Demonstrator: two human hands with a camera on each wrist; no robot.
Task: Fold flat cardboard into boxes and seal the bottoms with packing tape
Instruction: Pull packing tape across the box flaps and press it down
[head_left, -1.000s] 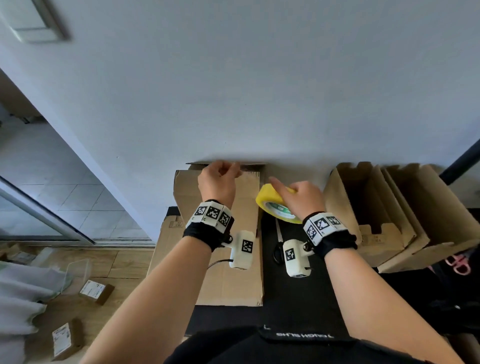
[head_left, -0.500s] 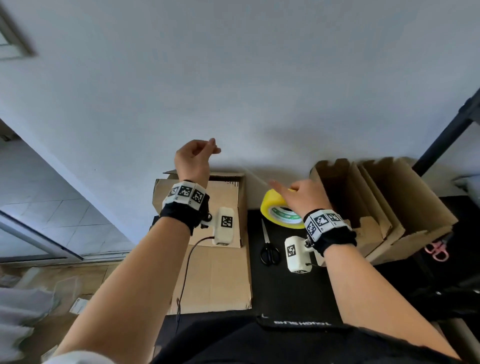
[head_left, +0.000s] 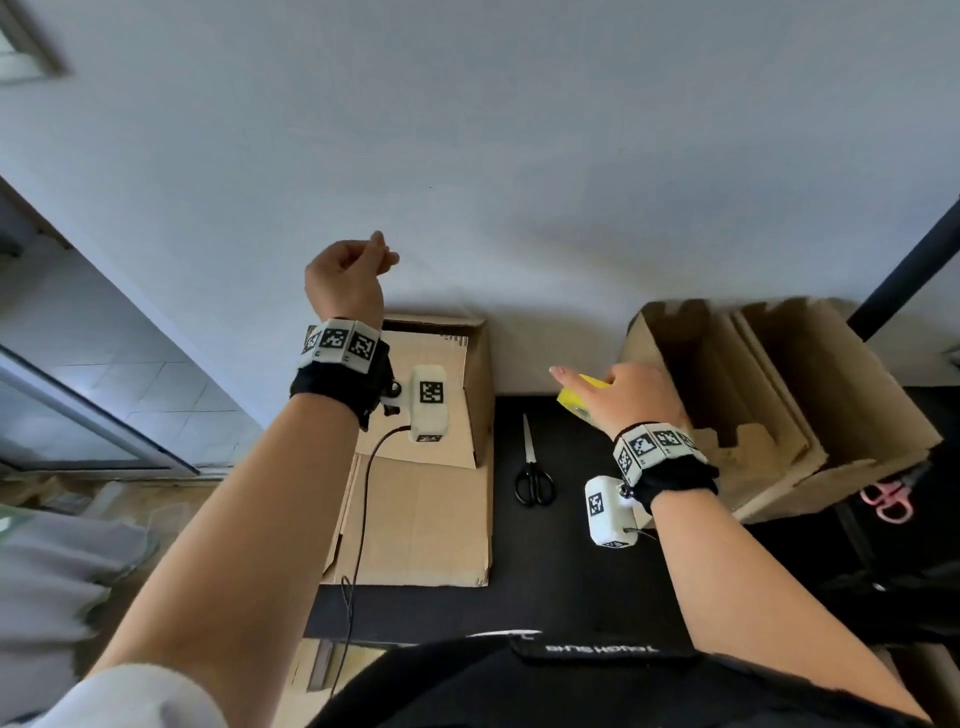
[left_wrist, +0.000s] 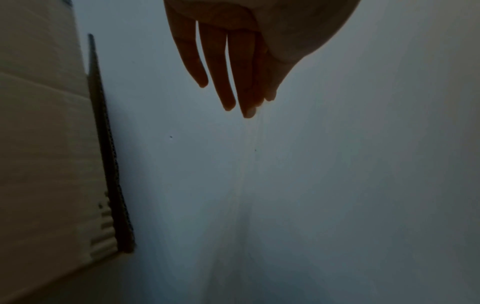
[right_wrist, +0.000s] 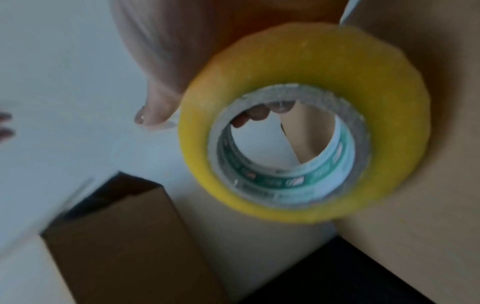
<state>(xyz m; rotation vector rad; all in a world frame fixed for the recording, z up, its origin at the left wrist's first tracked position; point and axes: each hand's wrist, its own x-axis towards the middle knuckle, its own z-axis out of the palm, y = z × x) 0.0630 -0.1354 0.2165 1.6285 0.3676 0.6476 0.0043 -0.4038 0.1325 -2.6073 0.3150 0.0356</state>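
Cardboard (head_left: 426, 519) lies flat on the counter (head_left: 566, 587) to the left of the black scissors (head_left: 532, 467), its long axis running away from the person toward the wall, and a folded-up box (head_left: 441, 395) stands on its far end against the wall. Above that box the left hand (head_left: 345, 278) is raised in front of the wall, thumb and fingertips drawn together; the left wrist view shows a thin clear strip running down from the fingertips (left_wrist: 248, 112), so it seems to pinch the free end of the tape. Right of the scissors, the right hand (head_left: 621, 397) grips the yellow tape roll (right_wrist: 306, 123), with a fingertip showing through the core in the right wrist view. Further right, two open boxes (head_left: 769, 400) lean against each other, and pink scissors (head_left: 888, 501) lie beyond them. The coming move likely turns on the stretch between the hands: the roll sits low and to the right of the box, the pinched end high above it, so the left hand is the nearer to the box bottom. Compared with a second ago, the left hand has lifted off the box top and the roll has moved right, which suggests the tape is being drawn out.
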